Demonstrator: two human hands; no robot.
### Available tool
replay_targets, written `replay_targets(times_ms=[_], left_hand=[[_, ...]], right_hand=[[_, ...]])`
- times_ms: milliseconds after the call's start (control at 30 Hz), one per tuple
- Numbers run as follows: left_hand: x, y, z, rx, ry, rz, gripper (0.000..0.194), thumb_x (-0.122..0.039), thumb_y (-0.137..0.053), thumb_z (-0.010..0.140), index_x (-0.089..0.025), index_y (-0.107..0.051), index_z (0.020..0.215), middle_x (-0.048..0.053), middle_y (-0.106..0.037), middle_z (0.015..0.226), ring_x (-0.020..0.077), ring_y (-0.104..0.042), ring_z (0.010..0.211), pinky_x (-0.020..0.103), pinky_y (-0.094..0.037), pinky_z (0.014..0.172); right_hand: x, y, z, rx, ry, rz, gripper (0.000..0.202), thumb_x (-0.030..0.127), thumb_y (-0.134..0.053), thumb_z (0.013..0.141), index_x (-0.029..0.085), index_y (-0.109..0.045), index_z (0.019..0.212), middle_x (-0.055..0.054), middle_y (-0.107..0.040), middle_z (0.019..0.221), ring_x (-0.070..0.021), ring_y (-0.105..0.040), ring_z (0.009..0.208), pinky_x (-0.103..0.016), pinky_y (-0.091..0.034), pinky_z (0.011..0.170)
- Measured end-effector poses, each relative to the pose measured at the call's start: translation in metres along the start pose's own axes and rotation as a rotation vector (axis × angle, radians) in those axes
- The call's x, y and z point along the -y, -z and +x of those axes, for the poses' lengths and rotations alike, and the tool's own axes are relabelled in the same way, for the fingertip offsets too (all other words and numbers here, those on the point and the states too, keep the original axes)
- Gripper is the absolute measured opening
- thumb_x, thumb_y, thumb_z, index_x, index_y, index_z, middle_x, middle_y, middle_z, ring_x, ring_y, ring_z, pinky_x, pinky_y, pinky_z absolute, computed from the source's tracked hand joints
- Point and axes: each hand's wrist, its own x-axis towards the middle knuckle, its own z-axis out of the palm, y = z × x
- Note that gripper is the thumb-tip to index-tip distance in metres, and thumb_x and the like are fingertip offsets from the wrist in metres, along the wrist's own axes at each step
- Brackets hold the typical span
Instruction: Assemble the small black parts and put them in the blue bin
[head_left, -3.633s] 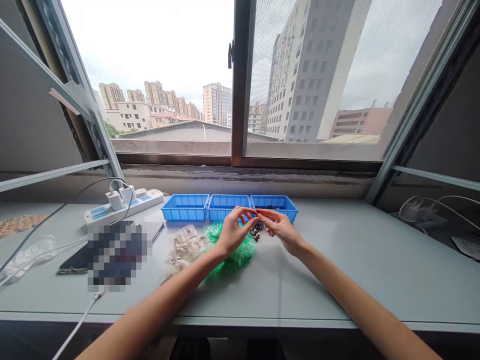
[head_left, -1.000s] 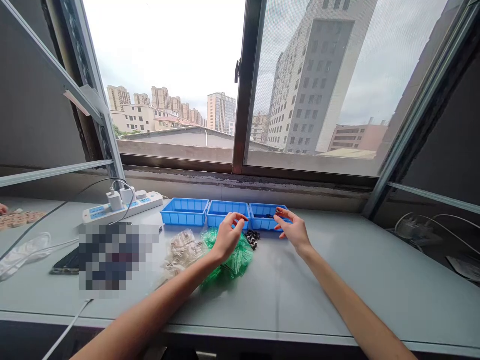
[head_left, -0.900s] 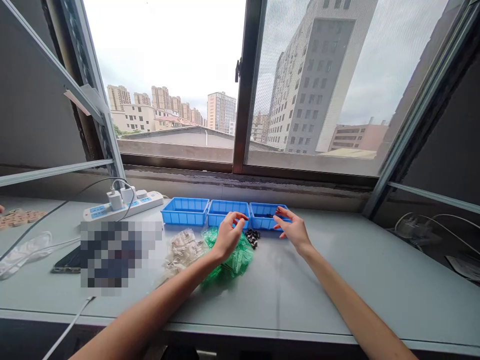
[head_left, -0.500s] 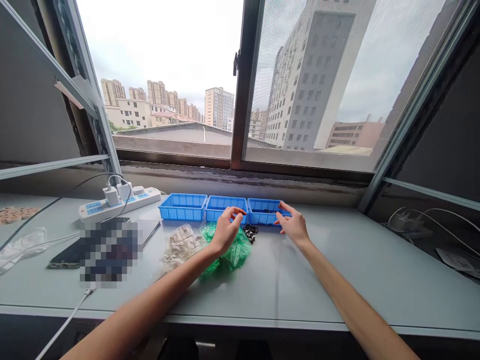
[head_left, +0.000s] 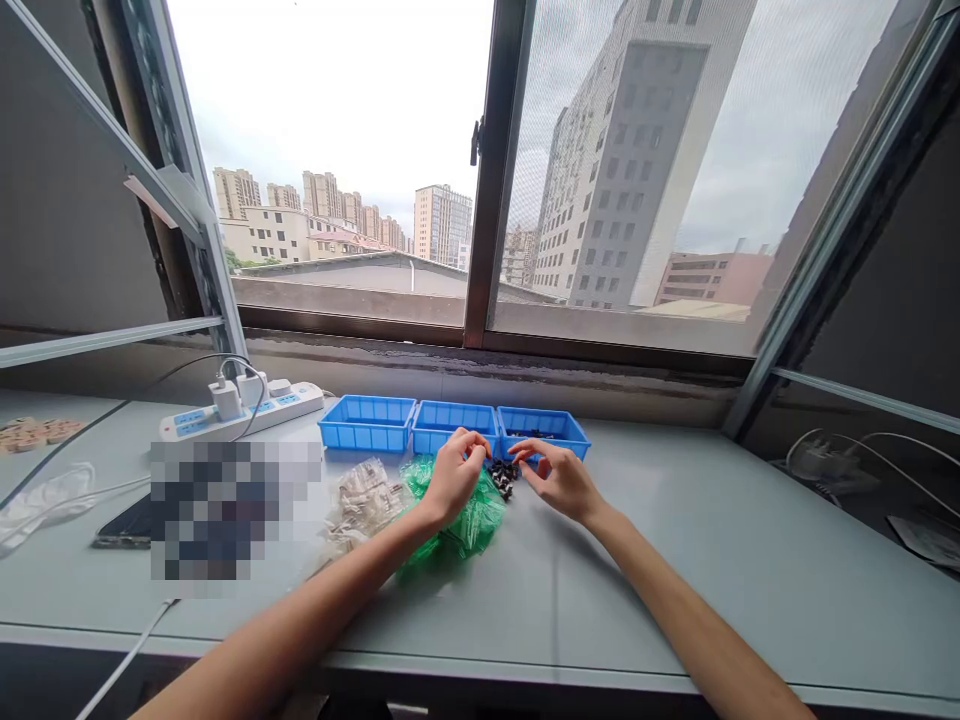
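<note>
My left hand (head_left: 457, 476) hovers over a crumpled green plastic bag (head_left: 476, 522), its fingers curled in a pinch. Whatever is between those fingertips is too small to make out. My right hand (head_left: 561, 478) is beside a little heap of small black and silvery parts (head_left: 504, 476), thumb and fingers slightly apart, with nothing visible between them. Behind it, the right blue tray (head_left: 577, 436) contains some dark small parts. The middle blue tray (head_left: 429, 440) stands behind my left hand, partly hidden by it. Clear plastic packets (head_left: 366, 500) lie left of the green bag.
A third blue tray (head_left: 366, 436) completes the row on the left. A white power strip (head_left: 300, 402) with plugs, a dark phone-like device (head_left: 124, 530) and cables occupy the left side. Metal frame posts (head_left: 757, 375) and a window (head_left: 476, 340) bound the back.
My right hand has moved left and toward me, from over the right tray to the heap of small parts. My left hand stays about where it was. The view has tilted slightly.
</note>
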Motion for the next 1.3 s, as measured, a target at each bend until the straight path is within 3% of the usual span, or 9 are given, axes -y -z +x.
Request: replay_targets(times_ms=[267, 700, 967, 1133, 1300], left_hand=[[0.003, -0.003, -0.001, 0.035, -0.039, 0.020, 0.021, -0.014, -0.040, 0.070, -0.019, -0.054, 0.055, 0.000, -0.049, 0.068, 0.0138, -0.048, 0.066, 0.025, -0.039, 0.064], [0.009, -0.005, -0.001, 0.026, -0.084, 0.030, 0.024, -0.006, -0.041, 0.073, -0.018, -0.059, 0.063, 0.000, -0.050, 0.074, 0.0118, -0.048, 0.068, 0.023, -0.041, 0.068], [0.005, -0.004, -0.002, 0.049, -0.063, 0.059, 0.023, -0.009, -0.042, 0.074, -0.018, -0.061, 0.066, 0.000, -0.051, 0.073, 0.0115, -0.047, 0.066, 0.023, -0.039, 0.066], [0.004, -0.003, -0.002, 0.044, -0.060, 0.076, 0.024, -0.012, -0.041, 0.076, -0.018, -0.062, 0.067, 0.000, -0.050, 0.072, 0.0125, -0.048, 0.068, 0.025, -0.040, 0.069], [0.004, -0.003, -0.002, 0.053, -0.083, 0.075, 0.016, -0.019, -0.047, 0.077, -0.018, -0.061, 0.070, 0.000, -0.052, 0.073, 0.0121, -0.048, 0.066, 0.025, -0.040, 0.065]], right_hand=[[-0.001, -0.005, -0.005, 0.212, 0.088, 0.021, 0.020, 0.028, -0.065, 0.069, 0.024, -0.070, 0.088, -0.002, -0.067, 0.095, -0.0074, -0.044, 0.048, -0.024, -0.037, 0.050], [0.005, -0.003, -0.003, 0.250, 0.039, -0.056, 0.016, 0.019, -0.064, 0.069, 0.021, -0.069, 0.085, -0.001, -0.065, 0.081, -0.0086, -0.045, 0.052, -0.022, -0.036, 0.053], [0.002, 0.002, -0.001, 0.232, -0.040, -0.076, 0.018, 0.030, -0.068, 0.067, 0.024, -0.070, 0.084, 0.001, -0.067, 0.075, -0.0094, -0.048, 0.052, -0.022, -0.034, 0.051], [0.004, -0.002, 0.000, 0.155, -0.171, 0.133, 0.030, 0.038, -0.072, 0.060, 0.021, -0.068, 0.084, 0.001, -0.064, 0.065, -0.0090, -0.046, 0.047, -0.023, -0.036, 0.049], [0.013, -0.004, 0.004, 0.034, -0.373, 0.501, 0.056, 0.054, -0.071, 0.053, 0.017, -0.063, 0.095, -0.002, -0.064, 0.073, -0.0115, -0.053, 0.050, -0.022, -0.036, 0.040]])
